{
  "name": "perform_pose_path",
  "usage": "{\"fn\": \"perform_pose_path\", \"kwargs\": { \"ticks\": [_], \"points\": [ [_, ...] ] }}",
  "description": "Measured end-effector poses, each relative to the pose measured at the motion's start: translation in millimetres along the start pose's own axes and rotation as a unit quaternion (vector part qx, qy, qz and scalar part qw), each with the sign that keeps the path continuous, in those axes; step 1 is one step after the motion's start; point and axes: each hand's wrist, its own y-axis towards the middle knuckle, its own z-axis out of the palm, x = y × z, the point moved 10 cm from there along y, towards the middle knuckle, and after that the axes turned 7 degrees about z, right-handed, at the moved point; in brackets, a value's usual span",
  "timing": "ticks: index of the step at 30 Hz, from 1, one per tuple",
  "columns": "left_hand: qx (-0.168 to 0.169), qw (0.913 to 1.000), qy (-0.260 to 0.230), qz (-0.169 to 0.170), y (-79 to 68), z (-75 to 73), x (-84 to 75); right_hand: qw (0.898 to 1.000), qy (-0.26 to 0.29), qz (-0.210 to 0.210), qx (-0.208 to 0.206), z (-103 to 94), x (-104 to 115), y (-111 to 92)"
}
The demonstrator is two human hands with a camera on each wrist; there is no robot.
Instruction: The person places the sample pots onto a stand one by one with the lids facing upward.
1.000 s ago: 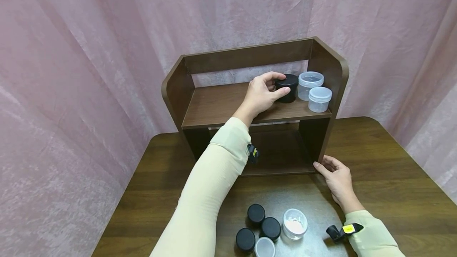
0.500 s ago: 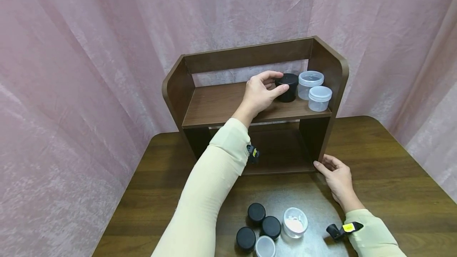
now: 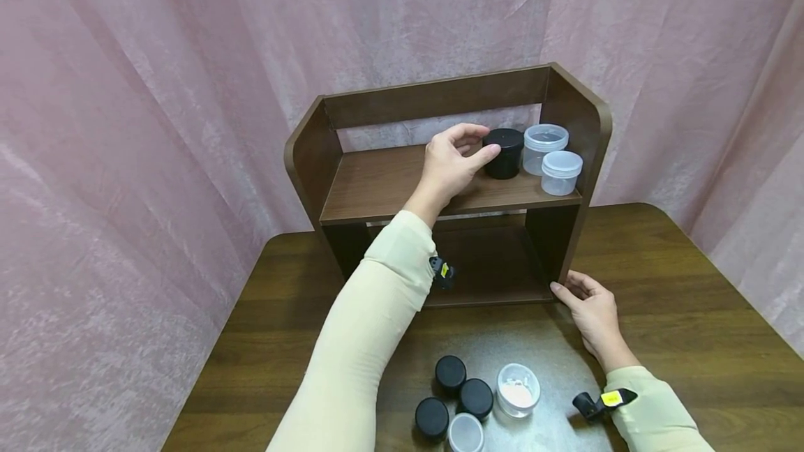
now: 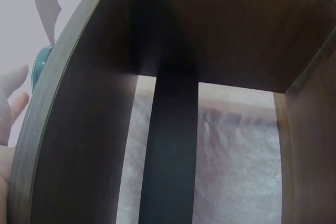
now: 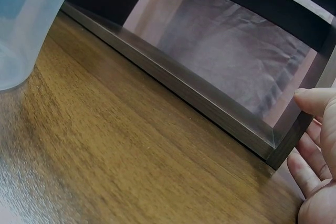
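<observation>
On the upper board of a brown two-tier wooden shelf [image 3: 377, 183] stands a black lidded jar [image 3: 504, 155]. My left hand [image 3: 449, 166] is at the jar's left side, thumb and fingers spread loosely; in the left wrist view its fingers [image 4: 14, 85] appear apart from the jar [image 4: 41, 66]. To the right of the black jar are two clear plastic jars, a larger one [image 3: 544, 148] behind and a smaller one [image 3: 561, 173] in front. My right hand [image 3: 593, 312] grips the lower right corner of the shelf, thumb on its front edge and fingers outside the side panel [image 5: 310, 103].
Near the front of the wooden table [image 3: 678, 312] stand several jars: black-lidded ones [image 3: 475, 398], a small clear one [image 3: 466, 432] and a larger clear one [image 3: 518, 390] with something white inside. A pink curtain [image 3: 220, 54] hangs behind the table.
My left hand has drawn slightly left, its thumb and fingers easing off the black jar, which stays on the upper board. The right hand keeps its hold on the shelf.
</observation>
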Motion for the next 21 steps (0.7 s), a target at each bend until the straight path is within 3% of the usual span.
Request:
{"fn": "perform_pose_path", "kwargs": {
  "ticks": [21],
  "points": [
    [-0.010,0.9996,-0.024,-0.012,-10.3,-11.6,-2.2,1.000,0.012,-0.011,-0.003,1.6,2.1,2.1]
  ]
}}
